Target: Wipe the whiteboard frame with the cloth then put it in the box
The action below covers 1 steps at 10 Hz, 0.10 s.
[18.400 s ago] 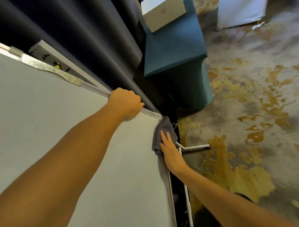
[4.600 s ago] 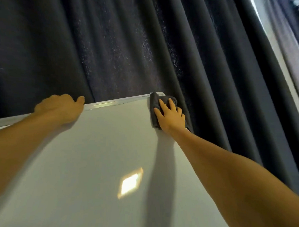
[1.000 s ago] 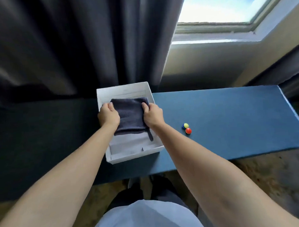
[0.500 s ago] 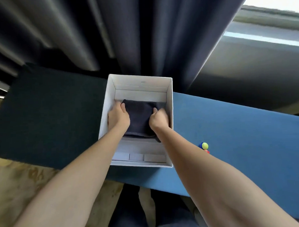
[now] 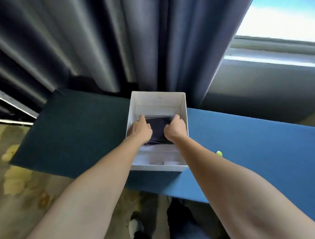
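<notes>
A white open box (image 5: 183,107) stands on a blue bench (image 5: 244,133) in front of dark curtains. Inside it lies the folded dark grey cloth (image 5: 158,130). My left hand (image 5: 139,128) holds the cloth's left edge and my right hand (image 5: 176,128) holds its right edge, both down inside the box. The cloth's lower part rests on the white bottom of the box. A strip of the whiteboard frame (image 5: 9,102) shows at the far left edge.
A small yellow ball (image 5: 219,153) lies on the bench right of the box, partly hidden by my right forearm. Dark curtains (image 5: 113,40) hang behind the bench. A window (image 5: 284,14) is at the upper right. Patterned floor (image 5: 20,179) and my shoes lie below.
Both hands have pushed the cloth lower into the box since a second ago, when it hung above the box. The camera has tilted and moved closer.
</notes>
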Tool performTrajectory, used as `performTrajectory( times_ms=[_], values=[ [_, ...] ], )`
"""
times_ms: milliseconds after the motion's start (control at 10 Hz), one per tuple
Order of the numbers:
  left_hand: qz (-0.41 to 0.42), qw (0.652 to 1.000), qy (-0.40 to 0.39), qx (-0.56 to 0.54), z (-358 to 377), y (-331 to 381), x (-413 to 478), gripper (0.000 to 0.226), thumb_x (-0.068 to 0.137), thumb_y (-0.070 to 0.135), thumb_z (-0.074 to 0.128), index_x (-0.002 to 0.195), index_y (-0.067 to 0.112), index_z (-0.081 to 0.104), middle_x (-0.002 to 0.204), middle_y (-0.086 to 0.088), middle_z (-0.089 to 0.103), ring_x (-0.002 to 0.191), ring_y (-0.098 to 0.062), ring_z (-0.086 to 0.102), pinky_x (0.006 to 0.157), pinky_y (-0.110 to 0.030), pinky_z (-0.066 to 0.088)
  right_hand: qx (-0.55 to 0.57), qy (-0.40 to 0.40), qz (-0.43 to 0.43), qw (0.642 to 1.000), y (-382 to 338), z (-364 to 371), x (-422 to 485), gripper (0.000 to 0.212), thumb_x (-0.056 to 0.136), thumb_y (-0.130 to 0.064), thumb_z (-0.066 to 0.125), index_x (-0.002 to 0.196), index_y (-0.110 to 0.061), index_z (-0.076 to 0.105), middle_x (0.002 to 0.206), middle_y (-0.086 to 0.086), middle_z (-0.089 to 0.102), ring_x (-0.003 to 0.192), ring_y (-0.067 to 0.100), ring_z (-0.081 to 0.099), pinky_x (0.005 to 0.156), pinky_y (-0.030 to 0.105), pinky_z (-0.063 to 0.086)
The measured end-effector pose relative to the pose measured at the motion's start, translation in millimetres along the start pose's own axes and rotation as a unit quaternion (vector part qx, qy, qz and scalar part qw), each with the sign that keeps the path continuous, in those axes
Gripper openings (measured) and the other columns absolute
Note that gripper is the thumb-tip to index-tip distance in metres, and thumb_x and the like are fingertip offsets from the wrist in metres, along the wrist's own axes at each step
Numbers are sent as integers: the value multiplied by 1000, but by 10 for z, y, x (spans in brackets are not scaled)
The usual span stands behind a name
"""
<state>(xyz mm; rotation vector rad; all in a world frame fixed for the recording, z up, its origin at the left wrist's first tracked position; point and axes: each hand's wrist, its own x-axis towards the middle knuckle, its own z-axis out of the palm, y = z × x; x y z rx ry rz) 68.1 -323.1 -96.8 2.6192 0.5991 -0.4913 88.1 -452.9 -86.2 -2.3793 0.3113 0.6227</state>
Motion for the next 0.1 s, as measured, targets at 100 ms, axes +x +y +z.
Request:
performTrajectory(
  times_ms=[100],
  values=[
    [97, 992, 75, 16, -700, 120, -237, 39, 94, 32, 38, 126, 10, 37, 122, -20, 52, 104, -39, 51, 79, -43, 47, -18, 86, -94, 992, -466, -463, -396, 57, 98, -29, 43, 148, -7, 26, 148, 15, 40, 134, 36, 41, 102, 46, 40]
  ],
)
